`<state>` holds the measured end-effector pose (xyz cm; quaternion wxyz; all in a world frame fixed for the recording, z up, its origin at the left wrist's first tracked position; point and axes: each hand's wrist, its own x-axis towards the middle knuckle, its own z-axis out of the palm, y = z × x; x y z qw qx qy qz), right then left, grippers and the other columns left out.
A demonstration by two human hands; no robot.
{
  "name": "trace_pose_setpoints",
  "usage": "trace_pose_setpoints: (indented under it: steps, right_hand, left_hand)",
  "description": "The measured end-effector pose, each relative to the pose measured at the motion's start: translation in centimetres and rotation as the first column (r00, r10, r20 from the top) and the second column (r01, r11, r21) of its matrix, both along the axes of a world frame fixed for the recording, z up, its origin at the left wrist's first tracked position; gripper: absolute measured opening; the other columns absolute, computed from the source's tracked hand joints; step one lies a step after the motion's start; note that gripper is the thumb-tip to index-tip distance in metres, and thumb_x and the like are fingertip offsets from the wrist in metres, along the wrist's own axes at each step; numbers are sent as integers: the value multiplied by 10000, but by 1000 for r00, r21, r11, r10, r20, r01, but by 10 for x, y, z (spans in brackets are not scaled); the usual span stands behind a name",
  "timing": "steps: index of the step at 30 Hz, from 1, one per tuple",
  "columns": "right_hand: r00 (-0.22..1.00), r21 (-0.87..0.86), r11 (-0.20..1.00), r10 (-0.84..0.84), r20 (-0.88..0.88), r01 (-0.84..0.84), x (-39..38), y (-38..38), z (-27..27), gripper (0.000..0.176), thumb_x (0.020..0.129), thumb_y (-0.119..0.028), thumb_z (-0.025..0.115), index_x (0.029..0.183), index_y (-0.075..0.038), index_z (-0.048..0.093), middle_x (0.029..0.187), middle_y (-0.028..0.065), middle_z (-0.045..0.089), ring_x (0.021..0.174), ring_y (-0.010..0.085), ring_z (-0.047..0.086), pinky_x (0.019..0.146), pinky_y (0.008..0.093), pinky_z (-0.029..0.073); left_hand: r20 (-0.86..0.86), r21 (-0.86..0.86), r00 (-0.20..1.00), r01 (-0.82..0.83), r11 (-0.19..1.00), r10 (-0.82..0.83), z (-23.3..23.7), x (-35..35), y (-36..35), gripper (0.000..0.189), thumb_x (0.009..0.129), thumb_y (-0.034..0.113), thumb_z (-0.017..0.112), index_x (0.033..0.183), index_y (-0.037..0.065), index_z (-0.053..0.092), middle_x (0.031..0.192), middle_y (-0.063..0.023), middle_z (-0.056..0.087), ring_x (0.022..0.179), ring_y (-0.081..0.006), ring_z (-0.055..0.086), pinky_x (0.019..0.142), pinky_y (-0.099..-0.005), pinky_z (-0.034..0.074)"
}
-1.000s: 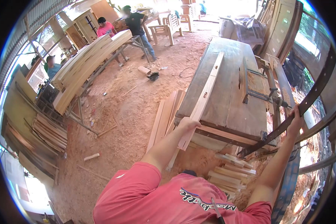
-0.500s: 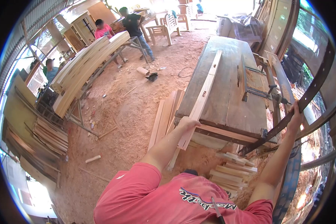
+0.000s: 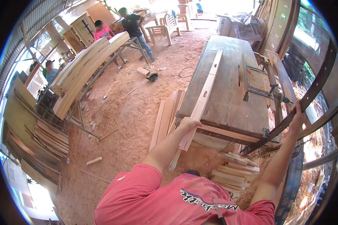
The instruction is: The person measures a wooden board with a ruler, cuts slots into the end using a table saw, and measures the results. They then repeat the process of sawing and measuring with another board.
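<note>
A long pale wooden board with slots cut in its face lies lengthwise on the worn work table. Its near end sticks out past the table's front edge, and my left hand is closed round it there. At the right, my right hand is closed against a dark metal bar with holes, which slants up beside the table. Just left of that hand is a dark drill-like chuck. The fingers' far side is hidden.
Reddish planks lean at the table's left side. Cut wood pieces are stacked under its front edge. Thick timbers rest on a stand at the left, near several people. Sawdust and scraps cover the floor.
The view has shifted very slightly. Both hands and the board keep their places.
</note>
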<state>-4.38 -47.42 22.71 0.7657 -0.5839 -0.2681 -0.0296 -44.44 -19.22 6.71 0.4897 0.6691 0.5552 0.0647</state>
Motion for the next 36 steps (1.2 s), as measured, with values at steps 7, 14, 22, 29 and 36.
trace_pose_setpoints:
  steps: [7, 14, 22, 29, 36]
  right_hand:
    - [999, 4, 1000, -21, -33, 21, -1, 1, -1, 187, 953, -185, 623, 1028, -14, 609, 719, -10, 511, 664, 98, 480, 654, 256, 389]
    - [1000, 15, 1000, -7, -7, 7, 3, 1, -4, 172, 954, -165, 621, 1042, -18, 604, 740, -9, 528, 666, 90, 490, 648, 253, 397]
    - [1000, 38, 999, 5, -4, -5, -5, 2, 3, 113, 958, -119, 609, 1028, -44, 564, 770, -11, 522, 656, 78, 481, 621, 231, 394]
    - [1000, 43, 999, 15, 21, -15, -8, 2, 4, 93, 963, -111, 602, 1013, -57, 547, 765, -17, 500, 654, 74, 473, 623, 228, 395]
    - [998, 55, 997, 51, 35, -53, -3, 2, 1, 111, 962, -119, 604, 1026, -47, 548, 768, -12, 507, 656, 78, 474, 626, 231, 389]
  left_hand:
    - [22, -11, 1000, 3, 1000, -3, -2, 0, 1, 623, 600, 362, 855, 1044, -52, 714, 1009, -165, 713, 887, -255, 695, 769, -350, 539]
    - [-4, -15, 1000, 10, 1000, -11, 10, 0, -4, 634, 597, 383, 853, 1040, -48, 715, 1017, -170, 715, 908, -264, 699, 783, -356, 542]
    - [24, -17, 1000, 2, 1000, -2, 7, -1, -3, 648, 593, 381, 844, 1049, -59, 709, 1046, -188, 713, 954, -278, 699, 813, -363, 543]
    - [-4, -4, 1000, 3, 1000, -3, 1, 0, 0, 661, 591, 377, 851, 1067, -58, 707, 1051, -186, 710, 948, -274, 694, 811, -361, 538]
    - [7, -17, 1000, 2, 1000, -2, 2, -1, 0, 659, 582, 390, 846, 1053, -49, 708, 1049, -183, 713, 957, -272, 698, 814, -361, 542]
